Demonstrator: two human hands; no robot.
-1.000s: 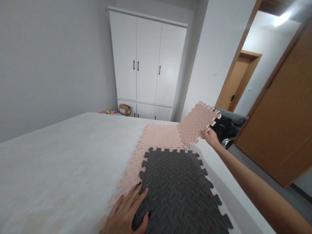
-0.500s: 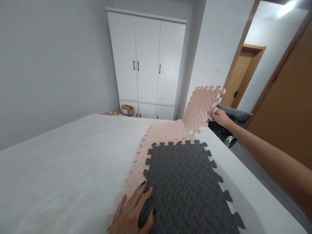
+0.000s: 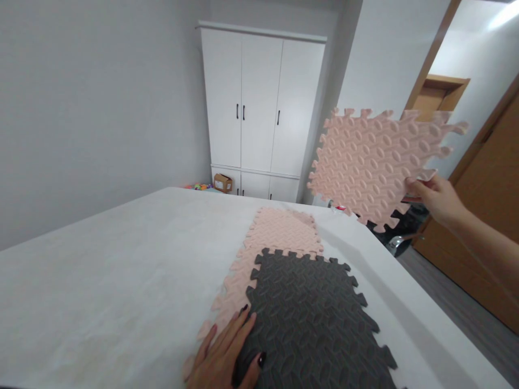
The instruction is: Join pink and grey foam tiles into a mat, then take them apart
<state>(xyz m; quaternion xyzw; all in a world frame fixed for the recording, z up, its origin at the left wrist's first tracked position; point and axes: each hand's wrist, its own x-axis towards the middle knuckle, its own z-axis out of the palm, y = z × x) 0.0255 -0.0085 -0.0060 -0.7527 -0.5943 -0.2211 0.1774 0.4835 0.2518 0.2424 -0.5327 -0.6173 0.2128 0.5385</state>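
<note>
My right hand (image 3: 436, 197) pinches the edge of a pink foam puzzle mat tile (image 3: 368, 159), raised in the air to the right above the white surface. Its face has an embossed oval pattern, and toothed edges run round it. My left hand (image 3: 223, 348) lies with fingers spread on the left edge of a dark grey foam tile (image 3: 308, 313) and the pink foam beside it. Partly covered by the grey tile are pink tiles; the far pink tile (image 3: 279, 229) shows most of its face.
The tiles rest on a large white surface (image 3: 141, 265) whose right edge drops to a grey floor (image 3: 454, 281). Beyond stand a white wardrobe (image 3: 261, 102), a cardboard box (image 3: 223, 182) and small colourful items (image 3: 198, 186). A brown door (image 3: 486, 216) is at the right.
My right hand has lifted the pink tile off to the right, clear of the far pink tile, and it now faces me more fully. My left hand stays on the grey tile.
</note>
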